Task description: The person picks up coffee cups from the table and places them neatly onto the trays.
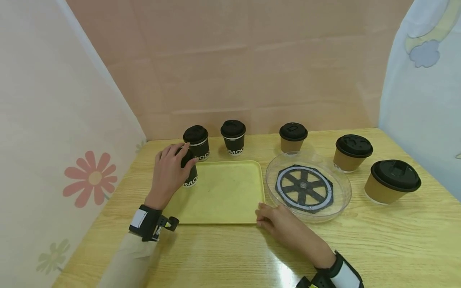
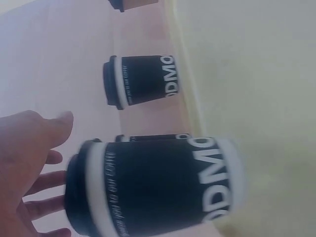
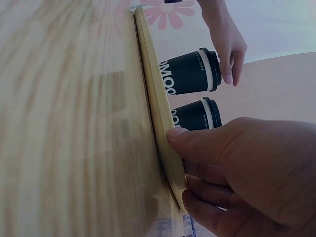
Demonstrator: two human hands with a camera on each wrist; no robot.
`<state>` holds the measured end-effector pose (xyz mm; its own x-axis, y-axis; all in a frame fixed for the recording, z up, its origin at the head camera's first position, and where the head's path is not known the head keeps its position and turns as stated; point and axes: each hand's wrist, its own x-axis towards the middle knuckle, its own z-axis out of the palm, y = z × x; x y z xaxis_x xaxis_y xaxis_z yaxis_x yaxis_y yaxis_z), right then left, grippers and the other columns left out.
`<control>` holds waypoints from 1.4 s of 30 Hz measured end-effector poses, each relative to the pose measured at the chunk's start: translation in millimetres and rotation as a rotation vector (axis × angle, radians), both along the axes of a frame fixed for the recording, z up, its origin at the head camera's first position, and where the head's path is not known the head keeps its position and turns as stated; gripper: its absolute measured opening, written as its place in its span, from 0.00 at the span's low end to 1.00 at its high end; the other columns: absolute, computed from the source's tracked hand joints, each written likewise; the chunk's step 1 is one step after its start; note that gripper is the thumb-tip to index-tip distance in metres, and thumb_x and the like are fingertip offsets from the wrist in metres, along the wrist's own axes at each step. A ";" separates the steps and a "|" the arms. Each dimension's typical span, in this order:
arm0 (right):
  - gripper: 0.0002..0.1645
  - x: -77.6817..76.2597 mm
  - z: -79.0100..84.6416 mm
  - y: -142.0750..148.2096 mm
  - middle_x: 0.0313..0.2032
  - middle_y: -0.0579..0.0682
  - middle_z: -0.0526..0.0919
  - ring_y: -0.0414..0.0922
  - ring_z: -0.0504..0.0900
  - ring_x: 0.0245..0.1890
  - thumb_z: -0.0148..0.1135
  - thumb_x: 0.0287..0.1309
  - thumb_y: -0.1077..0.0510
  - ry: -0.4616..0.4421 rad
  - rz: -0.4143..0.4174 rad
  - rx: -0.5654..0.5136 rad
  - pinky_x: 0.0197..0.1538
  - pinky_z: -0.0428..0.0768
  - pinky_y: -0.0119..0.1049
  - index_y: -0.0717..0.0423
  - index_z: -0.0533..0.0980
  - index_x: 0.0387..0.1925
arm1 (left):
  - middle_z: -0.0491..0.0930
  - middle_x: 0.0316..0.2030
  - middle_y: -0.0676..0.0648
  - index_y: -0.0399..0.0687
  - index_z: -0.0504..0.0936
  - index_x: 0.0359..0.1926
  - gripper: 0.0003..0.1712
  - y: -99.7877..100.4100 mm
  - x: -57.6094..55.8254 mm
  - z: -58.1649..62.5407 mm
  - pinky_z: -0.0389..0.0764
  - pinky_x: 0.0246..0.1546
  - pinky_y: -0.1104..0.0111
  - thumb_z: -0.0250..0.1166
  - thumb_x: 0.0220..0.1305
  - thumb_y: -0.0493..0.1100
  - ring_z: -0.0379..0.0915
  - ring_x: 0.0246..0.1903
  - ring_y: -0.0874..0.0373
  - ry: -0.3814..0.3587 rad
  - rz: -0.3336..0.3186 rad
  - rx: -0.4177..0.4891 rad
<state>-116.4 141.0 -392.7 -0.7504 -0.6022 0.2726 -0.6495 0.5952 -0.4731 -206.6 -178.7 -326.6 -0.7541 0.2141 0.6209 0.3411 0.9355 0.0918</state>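
Observation:
A black paper coffee cup [image 1: 191, 176] with a black lid stands on the left part of the yellow tray [image 1: 230, 196]. Just above its lid is my left hand [image 1: 169, 170], fingers spread loosely. In the left wrist view the thumb is apart from the cup [image 2: 153, 187], and the fingers show behind the lid. My right hand [image 1: 279, 224] holds the tray's near right corner, thumb against the rim [image 3: 165, 108] in the right wrist view. Two more black lidded cups, a left one [image 1: 198, 146] and a right one [image 1: 233, 138], stand behind the tray.
Right of the tray lies a round clear dish [image 1: 343, 196] with a dark wheel-like pattern. Brown cups with black lids stand around it: one behind [image 1: 291, 145], one to its right [image 1: 347, 160], a larger one [image 1: 383, 190] farther right. Cloth [image 1: 252, 80] hangs behind the wooden table [image 1: 216, 256].

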 end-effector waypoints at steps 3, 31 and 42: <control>0.03 -0.2 0.2 0.1 0.33 0.43 0.88 0.56 0.82 0.55 0.65 0.59 0.61 0.008 0.003 -0.003 0.53 0.82 0.46 0.49 0.80 0.31 | 0.76 0.60 0.37 0.45 0.74 0.65 0.32 4.5 -7.4 12.6 0.69 0.58 0.40 0.65 0.64 0.54 0.70 0.59 0.38 -0.036 -0.011 -0.006; 0.05 1.6 -5.4 0.9 0.32 0.41 0.88 0.56 0.82 0.54 0.66 0.57 0.61 0.001 0.006 -0.049 0.57 0.74 0.63 0.47 0.79 0.29 | 0.64 0.68 0.36 0.45 0.63 0.71 0.34 15.4 -77.4 48.5 0.66 0.64 0.41 0.57 0.70 0.53 0.63 0.66 0.36 -0.419 0.030 0.012; 0.03 -0.3 -3.8 1.0 0.34 0.44 0.89 0.56 0.82 0.54 0.64 0.60 0.58 0.012 0.007 -0.024 0.55 0.79 0.53 0.51 0.80 0.30 | 0.63 0.69 0.36 0.44 0.63 0.71 0.34 22.3 -99.4 39.0 0.66 0.65 0.43 0.56 0.70 0.53 0.62 0.66 0.37 -0.478 0.070 -0.032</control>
